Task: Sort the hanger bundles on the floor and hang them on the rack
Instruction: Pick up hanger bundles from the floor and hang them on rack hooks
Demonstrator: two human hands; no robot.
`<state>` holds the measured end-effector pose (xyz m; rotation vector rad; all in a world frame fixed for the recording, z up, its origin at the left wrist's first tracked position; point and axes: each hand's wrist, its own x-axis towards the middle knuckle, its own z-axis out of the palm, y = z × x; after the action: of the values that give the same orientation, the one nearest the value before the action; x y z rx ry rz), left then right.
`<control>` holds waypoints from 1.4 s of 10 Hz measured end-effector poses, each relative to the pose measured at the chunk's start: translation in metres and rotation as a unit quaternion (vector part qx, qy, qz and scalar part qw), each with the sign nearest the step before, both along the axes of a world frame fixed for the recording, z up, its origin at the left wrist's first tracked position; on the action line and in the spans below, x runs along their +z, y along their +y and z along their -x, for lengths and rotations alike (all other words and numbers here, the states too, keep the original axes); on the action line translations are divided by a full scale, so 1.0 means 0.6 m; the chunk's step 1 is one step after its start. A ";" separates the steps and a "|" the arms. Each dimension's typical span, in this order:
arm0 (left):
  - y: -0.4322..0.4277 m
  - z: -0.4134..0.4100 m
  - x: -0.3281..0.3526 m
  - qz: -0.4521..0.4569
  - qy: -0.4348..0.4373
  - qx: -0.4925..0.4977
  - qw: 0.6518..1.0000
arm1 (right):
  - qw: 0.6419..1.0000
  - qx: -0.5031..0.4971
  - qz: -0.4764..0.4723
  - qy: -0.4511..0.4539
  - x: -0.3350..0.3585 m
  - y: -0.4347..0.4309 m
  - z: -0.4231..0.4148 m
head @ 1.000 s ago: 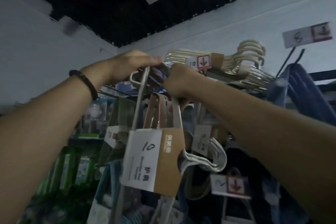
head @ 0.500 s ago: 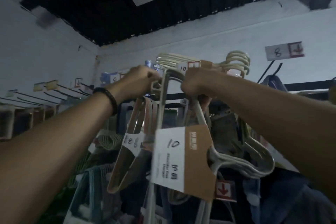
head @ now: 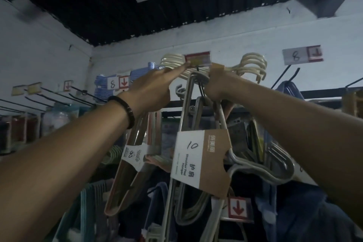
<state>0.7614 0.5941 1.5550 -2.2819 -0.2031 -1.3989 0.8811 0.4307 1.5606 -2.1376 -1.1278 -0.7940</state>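
Observation:
A bundle of grey hangers [head: 184,116] with a cardboard sleeve marked "10" [head: 200,157] hangs in the middle, its top reaching a black rack hook [head: 201,89]. My right hand [head: 218,84] grips the top of this bundle at the hook. My left hand [head: 155,88] stretches flat towards the hook's price tag [head: 197,59], fingertips touching it. Cream hangers [head: 253,65] hang on the peg behind. A pinkish bundle marked "8" [head: 135,155] hangs lower left, partly behind my left forearm.
Several bare black pegs [head: 59,94] jut from the wall at left. Blue hangers with an "8" tag [head: 115,84] hang beside them. Another "8" label [head: 302,56] sits upper right above dark blue hangers [head: 290,88]. More goods fill the shelves below.
Both hands have risen with the "10" bundle to the hook. My left hand has let go of the bundle and straightened towards the price tag. The view tilted upward.

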 end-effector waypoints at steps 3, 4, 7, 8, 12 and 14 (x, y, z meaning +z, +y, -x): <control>-0.006 -0.008 0.012 0.060 0.004 -0.023 0.998 | 0.998 -0.014 -0.034 -0.055 0.026 0.020 -0.012; -0.010 -0.009 0.009 0.058 -0.019 -0.043 0.997 | 0.997 -0.057 0.012 -0.059 0.023 0.036 -0.014; 0.020 -0.044 -0.023 0.049 -0.022 -0.017 0.998 | 0.995 -0.085 -0.027 -0.053 -0.029 0.130 -0.103; 0.026 -0.050 -0.034 0.042 -0.040 -0.018 0.998 | 0.992 -0.112 -0.057 -0.017 -0.046 0.139 -0.139; 0.008 -0.032 -0.254 0.093 -0.012 0.127 0.987 | 0.984 0.042 -0.172 -0.013 -0.122 0.040 -0.010; -0.040 0.078 -0.478 0.210 0.062 0.207 0.954 | 0.919 0.339 -0.197 0.042 -0.381 0.002 0.096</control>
<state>0.7148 0.5700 1.2685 -2.4476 -0.9593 -1.0624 0.8234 0.4317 1.3321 -1.3012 -1.3981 -0.5311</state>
